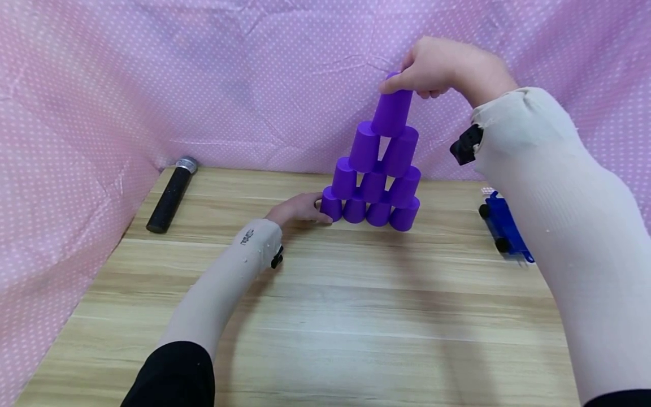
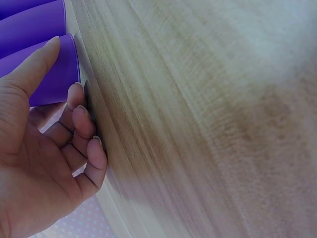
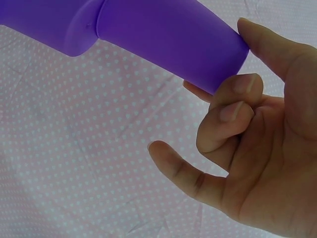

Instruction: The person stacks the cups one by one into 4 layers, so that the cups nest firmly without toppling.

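Upside-down purple cups form a tall pyramid on the wooden table (image 1: 325, 316). The top cup (image 1: 391, 113) stands over the gap between two cups (image 1: 364, 147) of the row below. My right hand (image 1: 442, 65) pinches this top cup near its closed upper end; in the right wrist view, the thumb is on one side and bent fingers on the other, with the little finger held away. Down at the left end of the bottom row, my left hand (image 1: 301, 208) grips the outermost cup (image 2: 54, 69), thumb on its near side and index finger mostly hidden behind it.
A black microphone (image 1: 172, 195) with a silver head lies at the table's back left. To the right, a blue toy vehicle (image 1: 503, 226) with black wheels is partly covered by my right forearm. Pink dotted cloth (image 1: 229, 85) hangs behind the table.
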A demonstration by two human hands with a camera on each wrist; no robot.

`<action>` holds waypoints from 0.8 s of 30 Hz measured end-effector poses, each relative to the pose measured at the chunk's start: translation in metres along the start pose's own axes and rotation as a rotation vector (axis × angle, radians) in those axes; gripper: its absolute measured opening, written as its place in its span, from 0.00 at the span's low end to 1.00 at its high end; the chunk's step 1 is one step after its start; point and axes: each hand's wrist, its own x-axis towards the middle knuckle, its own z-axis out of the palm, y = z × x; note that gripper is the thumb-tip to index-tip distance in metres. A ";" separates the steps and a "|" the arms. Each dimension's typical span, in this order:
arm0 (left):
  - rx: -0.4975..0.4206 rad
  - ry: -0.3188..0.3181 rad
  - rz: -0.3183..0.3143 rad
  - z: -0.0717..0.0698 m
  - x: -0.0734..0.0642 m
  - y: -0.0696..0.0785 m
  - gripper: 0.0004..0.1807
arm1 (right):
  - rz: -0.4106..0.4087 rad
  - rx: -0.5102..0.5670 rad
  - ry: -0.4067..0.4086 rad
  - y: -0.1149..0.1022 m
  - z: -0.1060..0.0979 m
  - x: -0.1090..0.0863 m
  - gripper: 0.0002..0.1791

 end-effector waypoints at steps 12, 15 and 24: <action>-0.001 -0.002 0.012 0.001 0.000 0.000 0.39 | 0.000 0.011 -0.023 0.003 0.000 0.001 0.34; -0.008 -0.011 0.014 0.001 0.000 -0.001 0.39 | 0.006 0.026 -0.030 0.003 0.000 0.001 0.34; -0.022 -0.020 0.008 0.003 0.001 -0.003 0.40 | 0.000 0.019 -0.024 0.005 0.003 -0.002 0.36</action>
